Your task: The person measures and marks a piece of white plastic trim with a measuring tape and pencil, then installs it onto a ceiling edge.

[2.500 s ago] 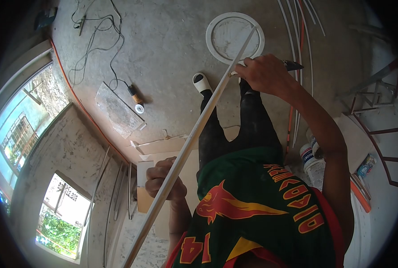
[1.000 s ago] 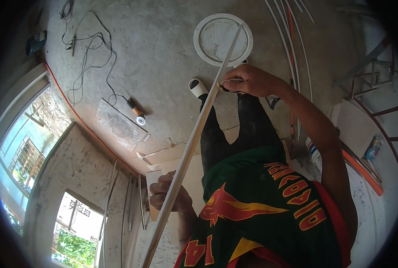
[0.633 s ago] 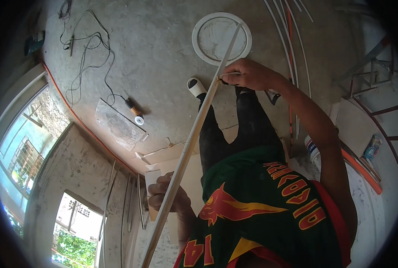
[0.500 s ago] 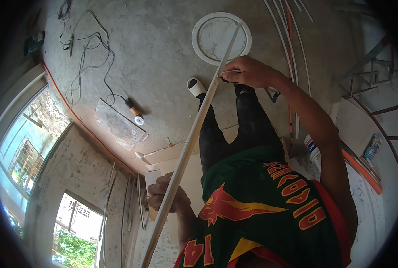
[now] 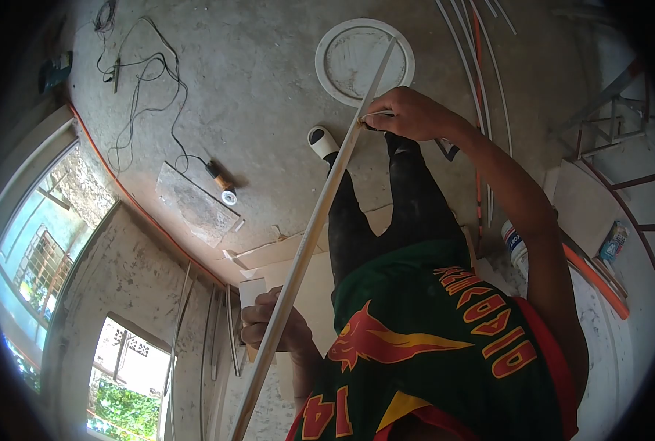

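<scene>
A long, narrow pale strip [image 5: 314, 224] runs diagonally from the bottom edge up to a round white-rimmed lid-like disc [image 5: 323, 81] on the floor. My left hand [image 5: 287, 327] is closed around the lower part of the strip, fingers curled on its left side. Higher up, my right hand [image 5: 415, 116] is closed in a pinch against the strip's right edge. A thin whitish piece shows between its fingers, with something dark beneath; its kind I cannot make out.
A corded power tool [image 5: 221, 181] lies beside a flat board [image 5: 193, 204] at left. Several long thin strips [image 5: 481, 95] lie on the floor to the right. A white bucket [image 5: 515, 246] and a metal frame [image 5: 621, 191] are at far right; an orange hose [image 5: 132, 198] follows the left wall.
My right hand has moved very slightly up along the strip. My left hand has shifted a little too, still around the strip, which stays in nearly the same place.
</scene>
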Available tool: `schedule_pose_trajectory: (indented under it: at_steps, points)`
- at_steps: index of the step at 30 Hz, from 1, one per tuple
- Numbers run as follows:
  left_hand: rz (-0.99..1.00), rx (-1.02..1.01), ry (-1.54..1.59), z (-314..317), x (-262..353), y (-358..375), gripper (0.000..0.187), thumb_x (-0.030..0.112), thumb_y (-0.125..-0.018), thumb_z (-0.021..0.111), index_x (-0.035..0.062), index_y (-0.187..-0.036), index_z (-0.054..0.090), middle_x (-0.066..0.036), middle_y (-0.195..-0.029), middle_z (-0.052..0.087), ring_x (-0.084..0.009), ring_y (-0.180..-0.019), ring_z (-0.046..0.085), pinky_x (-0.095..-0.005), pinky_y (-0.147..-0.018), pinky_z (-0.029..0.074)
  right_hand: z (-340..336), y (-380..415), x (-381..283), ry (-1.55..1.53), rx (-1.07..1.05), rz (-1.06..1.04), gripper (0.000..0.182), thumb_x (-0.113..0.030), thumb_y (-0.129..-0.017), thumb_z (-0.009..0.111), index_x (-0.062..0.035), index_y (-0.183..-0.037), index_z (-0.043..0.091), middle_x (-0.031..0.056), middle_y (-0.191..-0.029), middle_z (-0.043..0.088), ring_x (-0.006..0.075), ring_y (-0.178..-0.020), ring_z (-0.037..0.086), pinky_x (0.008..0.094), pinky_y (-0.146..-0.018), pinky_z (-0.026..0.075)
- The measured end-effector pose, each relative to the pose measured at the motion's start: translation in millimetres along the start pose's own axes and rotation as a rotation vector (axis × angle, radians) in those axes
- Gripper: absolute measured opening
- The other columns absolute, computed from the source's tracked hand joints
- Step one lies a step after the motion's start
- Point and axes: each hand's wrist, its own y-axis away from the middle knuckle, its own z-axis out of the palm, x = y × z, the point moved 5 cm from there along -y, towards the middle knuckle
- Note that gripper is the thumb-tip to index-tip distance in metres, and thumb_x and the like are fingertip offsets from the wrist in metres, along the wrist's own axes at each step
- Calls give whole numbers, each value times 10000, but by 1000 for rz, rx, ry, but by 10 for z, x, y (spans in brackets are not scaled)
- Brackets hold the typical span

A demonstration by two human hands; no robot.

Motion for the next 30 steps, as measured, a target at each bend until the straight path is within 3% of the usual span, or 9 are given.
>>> schedule_pose_trajectory:
  at_steps: [11,14,23,26,30]
  points:
    - [-34,-36,-5,-58,-29,36,265,100,-815,645,81,-757,387,-31,-755,467,-220,-779,620,-378,-693,584,-46,-83,214,82,35,13,281,-260,-850,547,-54,-1003,662,135,-919,656,273,-912,612,362,-815,456]
    - [55,-83,-155,-77,-29,37,253,210,-891,532,75,-830,327,-68,-757,427,-208,-653,555,-350,-537,513,-44,-117,222,96,41,9,277,-251,-851,543,-58,-1011,661,131,-892,661,269,-882,620,363,-803,459]
    - [60,-43,-161,-123,-26,38,227,203,-887,542,52,-848,378,-90,-776,483,-217,-688,582,-334,-551,550,-64,-172,278,78,14,5,279,-229,-853,533,-44,-1022,655,131,-867,666,245,-813,629,361,-760,463]
    - [16,-71,-186,-167,-36,67,200,187,-894,534,60,-863,383,-89,-824,495,-222,-713,586,-372,-591,557,-82,-192,312,53,-7,23,283,-224,-851,532,-32,-1022,652,132,-858,667,237,-787,632,355,-746,467]
    - [-42,-42,2,-186,-58,82,132,161,-906,514,101,-884,399,-51,-900,500,-234,-784,581,-496,-692,536,-78,-241,394,67,-1,20,286,-220,-845,535,-21,-1014,652,133,-848,669,232,-766,634,351,-736,469]
